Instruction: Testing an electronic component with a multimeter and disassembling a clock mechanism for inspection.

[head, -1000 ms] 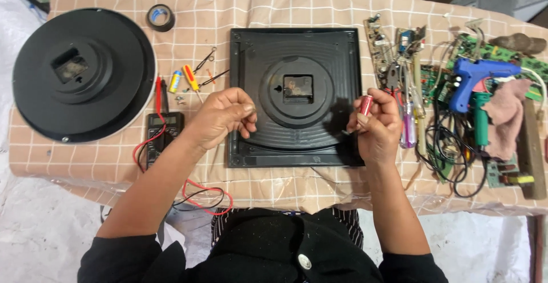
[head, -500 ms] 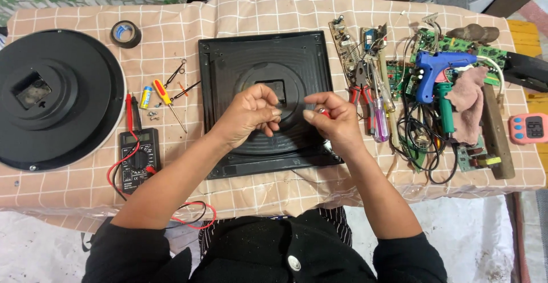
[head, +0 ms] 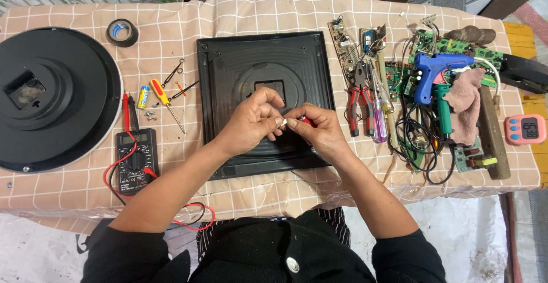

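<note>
My left hand [head: 256, 118] and my right hand [head: 317, 129] meet over the lower middle of a black square clock back [head: 228, 71] that lies flat on the checked cloth. Both pinch a small object [head: 292, 122] with a white end and a red part between the fingertips; what it is cannot be told. The square opening [head: 273, 86] at the centre of the clock back shows just above my fingers.
A black round clock back [head: 54, 97] lies far left, with tape roll [head: 121, 32] behind it. A multimeter [head: 136, 158] with red and black leads, a screwdriver [head: 165, 103] and a battery sit left. Right are pliers [head: 358, 97], circuit boards, a blue glue gun [head: 436, 71], a rag and a pink timer [head: 525, 129].
My hands came together from the two sides of the square clock back and now pinch the small red and white object between them. The view has shifted, moving the table leftward.
</note>
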